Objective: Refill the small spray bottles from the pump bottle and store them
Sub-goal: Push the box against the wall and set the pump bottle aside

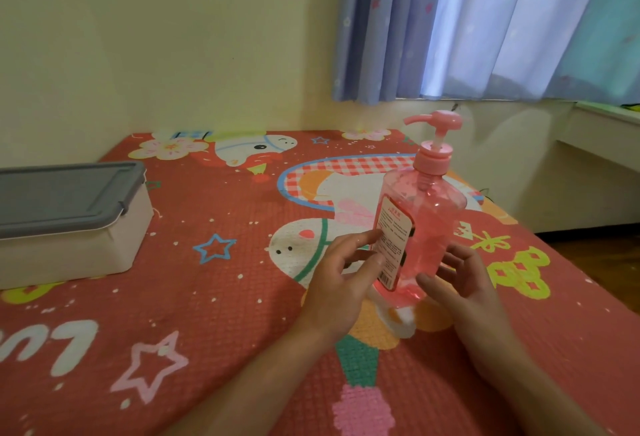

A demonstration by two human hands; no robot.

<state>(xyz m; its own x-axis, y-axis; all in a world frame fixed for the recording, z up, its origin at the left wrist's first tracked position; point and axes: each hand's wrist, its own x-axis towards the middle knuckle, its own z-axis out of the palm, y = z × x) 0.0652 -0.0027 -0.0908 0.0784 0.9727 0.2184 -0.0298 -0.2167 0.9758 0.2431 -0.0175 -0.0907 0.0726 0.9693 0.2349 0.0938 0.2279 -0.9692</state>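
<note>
A clear pink pump bottle [424, 214], half full of pink liquid, stands on the red patterned mat [214, 297] right of centre. It has a pink pump head and a white-and-red label facing left. My left hand [341, 283] presses its spread fingertips against the label side. My right hand [460, 279] cups the bottle's base from the right, thumb in front and fingers behind. The bottle leans slightly between the two hands. No small spray bottle is in view.
A white storage box with a latched grey lid [65, 217] sits on the mat at the far left. Walls close off the back, with a curtain [467, 27] at the upper right. The mat's right edge drops to a dark floor [595, 248].
</note>
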